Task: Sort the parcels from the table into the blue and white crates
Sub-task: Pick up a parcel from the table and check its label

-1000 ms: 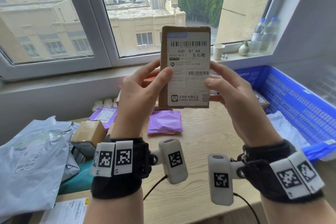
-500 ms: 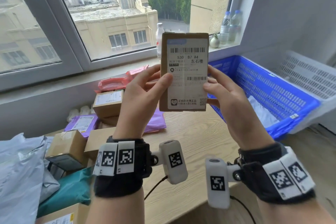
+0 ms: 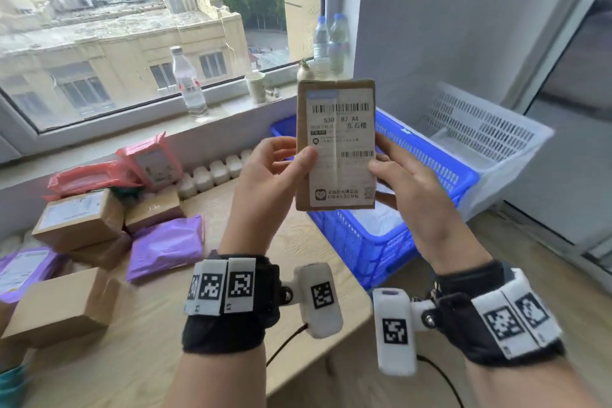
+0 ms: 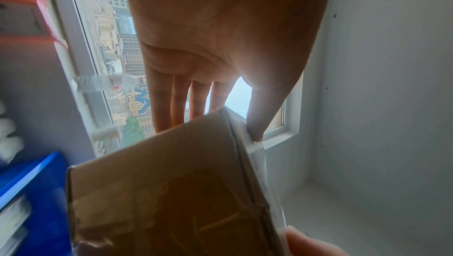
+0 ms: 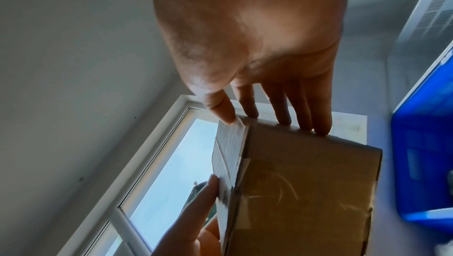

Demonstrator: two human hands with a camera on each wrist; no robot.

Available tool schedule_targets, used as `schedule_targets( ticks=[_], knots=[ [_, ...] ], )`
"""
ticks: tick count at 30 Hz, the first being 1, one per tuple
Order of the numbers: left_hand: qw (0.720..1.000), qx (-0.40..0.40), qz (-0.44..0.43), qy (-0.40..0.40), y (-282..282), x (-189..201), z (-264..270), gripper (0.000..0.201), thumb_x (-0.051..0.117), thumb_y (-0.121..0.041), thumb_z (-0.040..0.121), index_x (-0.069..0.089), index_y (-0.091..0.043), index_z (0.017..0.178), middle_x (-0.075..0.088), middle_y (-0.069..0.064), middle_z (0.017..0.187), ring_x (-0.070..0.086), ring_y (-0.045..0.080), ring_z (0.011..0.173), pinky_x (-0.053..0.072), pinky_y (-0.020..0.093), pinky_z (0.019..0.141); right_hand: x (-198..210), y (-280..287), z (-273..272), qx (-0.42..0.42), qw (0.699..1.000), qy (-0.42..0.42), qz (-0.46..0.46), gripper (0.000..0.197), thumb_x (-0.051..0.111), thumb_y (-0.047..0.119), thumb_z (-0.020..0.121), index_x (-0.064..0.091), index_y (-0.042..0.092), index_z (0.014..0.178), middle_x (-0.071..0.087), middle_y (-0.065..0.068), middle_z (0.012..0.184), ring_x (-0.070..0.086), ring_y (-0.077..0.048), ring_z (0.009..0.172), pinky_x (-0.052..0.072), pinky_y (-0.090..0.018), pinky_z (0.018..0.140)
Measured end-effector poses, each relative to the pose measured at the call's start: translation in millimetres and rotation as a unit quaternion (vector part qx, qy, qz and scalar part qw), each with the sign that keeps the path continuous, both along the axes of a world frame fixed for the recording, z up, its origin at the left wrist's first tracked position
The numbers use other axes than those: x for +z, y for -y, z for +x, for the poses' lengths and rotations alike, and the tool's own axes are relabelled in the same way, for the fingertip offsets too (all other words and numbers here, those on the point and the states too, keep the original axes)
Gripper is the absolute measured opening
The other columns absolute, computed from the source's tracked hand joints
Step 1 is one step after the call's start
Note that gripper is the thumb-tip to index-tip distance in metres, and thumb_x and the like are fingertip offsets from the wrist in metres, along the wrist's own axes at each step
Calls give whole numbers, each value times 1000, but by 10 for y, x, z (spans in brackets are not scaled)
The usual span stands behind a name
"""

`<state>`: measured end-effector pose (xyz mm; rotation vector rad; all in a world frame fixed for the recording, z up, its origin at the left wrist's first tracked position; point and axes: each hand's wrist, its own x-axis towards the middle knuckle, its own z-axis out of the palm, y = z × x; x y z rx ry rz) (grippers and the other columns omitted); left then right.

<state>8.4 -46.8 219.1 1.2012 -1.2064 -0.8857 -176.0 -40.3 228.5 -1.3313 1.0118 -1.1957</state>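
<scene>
Both hands hold a small cardboard parcel [image 3: 336,146] upright in the air, its white shipping label facing me. My left hand [image 3: 281,162] pinches its left edge, thumb on the label and fingers behind. My right hand [image 3: 390,172] pinches the right edge the same way. The parcel hangs over the near end of the blue crate [image 3: 440,172], which stands at the table's right end with a white bag inside. The white crate [image 3: 490,139] sits just beyond it by the wall. The wrist views show the parcel's brown taped sides [image 4: 171,192] [image 5: 306,182] between thumb and fingers.
On the wooden table [image 3: 139,348] to the left lie several parcels: brown boxes [image 3: 79,219], purple bags [image 3: 165,247] and red bags [image 3: 149,159]. Bottles [image 3: 187,83] and a cup [image 3: 256,86] stand on the windowsill. The floor lies to the right.
My head and both hands have swung to the right with the parcel; it now hangs over the blue crate's near end, and the white crate has come fully into view.
</scene>
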Motion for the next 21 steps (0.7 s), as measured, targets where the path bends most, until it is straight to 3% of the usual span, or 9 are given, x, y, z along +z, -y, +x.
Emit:
schedule_targets(
  ticks=[4, 7, 10, 15, 21],
  knots=[
    [999, -24, 36, 5, 290, -248, -731, 28, 71, -28, 88, 62, -15, 111, 70, 1, 108, 68, 13, 97, 55, 27, 82, -206, 282, -713, -26, 998, -24, 42, 37, 42, 13, 102, 59, 29, 132, 70, 10, 118, 67, -8, 105, 53, -14, 70],
    [997, -43, 62, 0, 455, -394, -1171, 28, 71, -22, 89, 61, -13, 113, 69, 2, 110, 68, 14, 99, 56, 28, 83, -340, 446, -1120, -37, 997, -24, 65, 37, 41, 11, 102, 61, 25, 129, 71, 7, 118, 67, -10, 106, 54, -15, 72],
    [995, -53, 88, 4, 638, -511, -1497, 25, 68, -20, 91, 60, -16, 114, 69, 0, 111, 67, 11, 99, 58, 27, 82, -507, 630, -1419, -43, 995, -33, 88, 35, 42, 14, 102, 62, 29, 127, 73, 11, 112, 68, -4, 100, 52, -14, 71],
    [991, -59, 121, 27, 1037, -719, -1777, 31, 68, -22, 91, 60, -16, 120, 68, -1, 116, 66, 15, 106, 55, 38, 92, -757, 988, -1733, -48, 991, -50, 112, 36, 44, 19, 103, 58, 33, 132, 71, 18, 112, 66, 1, 103, 52, -23, 82],
    [986, -53, 147, 52, 1713, -987, -1893, 26, 67, -28, 91, 62, -25, 117, 69, -6, 114, 66, 10, 103, 56, 30, 84, -1004, 1707, -1830, -43, 985, -54, 155, 37, 43, 18, 103, 56, 28, 136, 71, 13, 110, 67, 3, 95, 53, -19, 71]
  ],
)
